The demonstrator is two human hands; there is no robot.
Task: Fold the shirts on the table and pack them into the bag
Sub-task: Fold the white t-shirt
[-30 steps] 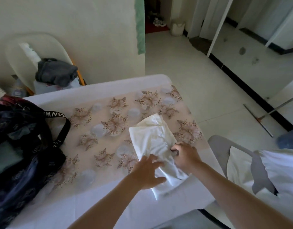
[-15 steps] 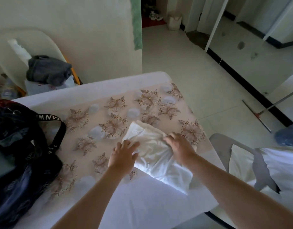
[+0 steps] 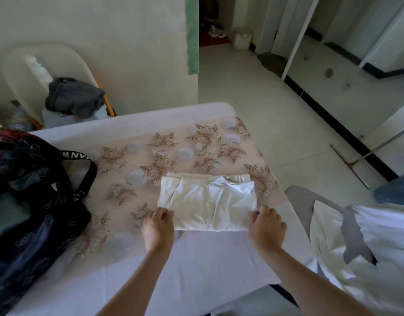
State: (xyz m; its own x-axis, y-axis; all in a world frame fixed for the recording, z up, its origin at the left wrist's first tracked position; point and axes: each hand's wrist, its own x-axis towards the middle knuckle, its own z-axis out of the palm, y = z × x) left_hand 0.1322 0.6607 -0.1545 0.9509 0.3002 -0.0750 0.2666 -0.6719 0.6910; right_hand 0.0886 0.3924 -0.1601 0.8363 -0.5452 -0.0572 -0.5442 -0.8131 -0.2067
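Observation:
A white shirt point(image 3: 208, 201), folded into a wide rectangle, lies flat on the table point(image 3: 196, 270) over the floral cloth. My left hand point(image 3: 157, 226) pinches its near left corner. My right hand point(image 3: 266, 226) pinches its near right corner. A dark open bag point(image 3: 32, 201) with a black lettered strap stands on the table's left side, holding folded dark and green cloth.
A grey chair point(image 3: 310, 208) at the right carries white garments point(image 3: 367, 258). Behind the table a pale chair point(image 3: 32, 71) holds a dark grey garment point(image 3: 75, 96). A long-handled squeegee point(image 3: 367, 156) lies on the tiled floor at the right.
The shirt was turned from a slanted strip into a rectangle lying crosswise. Both hands moved from on top of it to its near corners.

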